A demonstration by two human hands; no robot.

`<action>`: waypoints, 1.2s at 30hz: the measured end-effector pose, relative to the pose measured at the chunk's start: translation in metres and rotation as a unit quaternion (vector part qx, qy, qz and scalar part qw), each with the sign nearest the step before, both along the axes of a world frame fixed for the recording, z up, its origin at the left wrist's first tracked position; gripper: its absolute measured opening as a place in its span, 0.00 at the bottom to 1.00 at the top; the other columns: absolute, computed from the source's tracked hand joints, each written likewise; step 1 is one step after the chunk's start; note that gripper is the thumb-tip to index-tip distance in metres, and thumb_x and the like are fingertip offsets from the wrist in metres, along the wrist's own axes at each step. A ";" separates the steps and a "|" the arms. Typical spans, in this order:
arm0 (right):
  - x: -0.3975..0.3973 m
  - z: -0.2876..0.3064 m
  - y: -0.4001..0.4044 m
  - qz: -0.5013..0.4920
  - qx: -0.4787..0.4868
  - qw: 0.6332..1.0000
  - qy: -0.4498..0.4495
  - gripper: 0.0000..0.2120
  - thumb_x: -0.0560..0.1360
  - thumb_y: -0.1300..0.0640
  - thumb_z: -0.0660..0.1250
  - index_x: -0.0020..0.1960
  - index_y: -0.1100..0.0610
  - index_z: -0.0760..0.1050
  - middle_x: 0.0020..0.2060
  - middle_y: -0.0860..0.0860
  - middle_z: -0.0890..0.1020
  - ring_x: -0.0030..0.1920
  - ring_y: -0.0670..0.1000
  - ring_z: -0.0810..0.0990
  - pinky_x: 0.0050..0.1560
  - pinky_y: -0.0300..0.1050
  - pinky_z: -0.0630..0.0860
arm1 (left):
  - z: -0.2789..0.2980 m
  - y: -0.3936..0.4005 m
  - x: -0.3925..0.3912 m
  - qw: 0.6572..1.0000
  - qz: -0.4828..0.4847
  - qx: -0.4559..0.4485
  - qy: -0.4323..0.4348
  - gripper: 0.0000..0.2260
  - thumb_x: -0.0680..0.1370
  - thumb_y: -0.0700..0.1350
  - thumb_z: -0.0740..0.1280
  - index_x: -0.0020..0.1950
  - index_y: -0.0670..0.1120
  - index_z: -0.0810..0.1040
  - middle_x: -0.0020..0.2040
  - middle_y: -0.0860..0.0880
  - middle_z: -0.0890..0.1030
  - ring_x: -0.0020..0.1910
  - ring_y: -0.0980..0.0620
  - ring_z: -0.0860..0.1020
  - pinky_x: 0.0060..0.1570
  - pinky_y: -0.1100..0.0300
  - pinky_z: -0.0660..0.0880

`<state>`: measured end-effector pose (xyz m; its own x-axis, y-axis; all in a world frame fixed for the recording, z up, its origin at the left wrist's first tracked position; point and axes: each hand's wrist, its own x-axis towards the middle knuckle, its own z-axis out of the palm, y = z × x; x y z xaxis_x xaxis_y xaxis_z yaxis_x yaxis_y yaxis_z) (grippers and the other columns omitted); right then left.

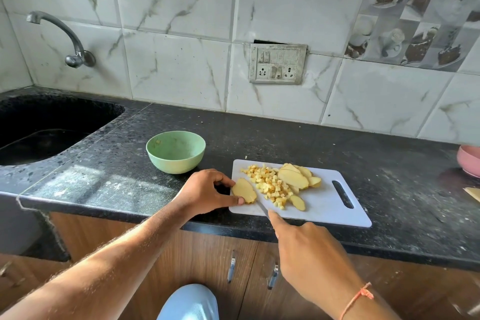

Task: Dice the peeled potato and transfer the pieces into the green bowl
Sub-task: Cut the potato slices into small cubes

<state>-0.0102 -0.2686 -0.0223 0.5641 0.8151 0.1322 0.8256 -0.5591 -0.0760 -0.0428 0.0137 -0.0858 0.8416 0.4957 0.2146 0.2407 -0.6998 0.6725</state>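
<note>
Right hand (306, 249) nearest, curled round the knife (262, 208), forefinger along its spine, blade at the potato slice (244, 190) that the left hand (205, 191) pinches on the cutting board (324, 205). Roughly half done: diced pile (270, 184) mid-board, uncut slices (298, 175) behind. Green bowl (175, 151) sits beyond on the worktop (285, 135), holding almost nothing, so transfer remains.

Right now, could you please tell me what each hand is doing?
Left hand: fingers pinching a potato slice on the cutting board.
Right hand: closed around a knife, forefinger along the blade.
</note>
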 end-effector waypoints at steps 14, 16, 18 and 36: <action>0.027 -0.002 0.068 0.009 0.056 0.998 0.024 0.26 0.82 0.59 0.60 0.79 0.50 0.66 0.46 0.52 0.84 0.44 0.53 0.82 0.38 0.46 0.77 | -0.003 0.008 0.001 1.000 -0.009 -0.013 -0.011 0.23 0.61 0.68 0.82 0.51 0.59 0.88 0.48 0.63 0.85 0.44 0.63 0.81 0.43 0.66 0.78; 0.028 -0.005 0.075 0.005 0.050 0.999 0.018 0.28 0.81 0.60 0.60 0.80 0.50 0.64 0.46 0.52 0.84 0.42 0.53 0.80 0.34 0.43 0.72 | -0.003 0.008 0.002 1.000 -0.011 -0.018 -0.013 0.22 0.61 0.66 0.83 0.51 0.59 0.88 0.48 0.63 0.85 0.45 0.65 0.81 0.43 0.68 0.76; 0.028 -0.006 0.080 -0.007 0.038 0.999 0.014 0.30 0.81 0.61 0.59 0.81 0.49 0.62 0.46 0.54 0.83 0.40 0.53 0.76 0.31 0.42 0.66 | -0.004 0.009 0.002 1.000 -0.014 -0.020 -0.014 0.22 0.61 0.66 0.83 0.51 0.59 0.88 0.48 0.63 0.85 0.45 0.64 0.81 0.45 0.67 0.78; 0.003 -0.010 0.026 0.016 -0.038 0.999 0.001 0.31 0.83 0.60 0.56 0.84 0.49 0.52 0.36 0.50 0.76 0.37 0.51 0.76 0.36 0.51 0.77 | -0.001 0.005 -0.001 1.000 0.005 -0.017 -0.004 0.21 0.62 0.67 0.83 0.50 0.60 0.88 0.49 0.63 0.85 0.41 0.62 0.80 0.40 0.66 0.77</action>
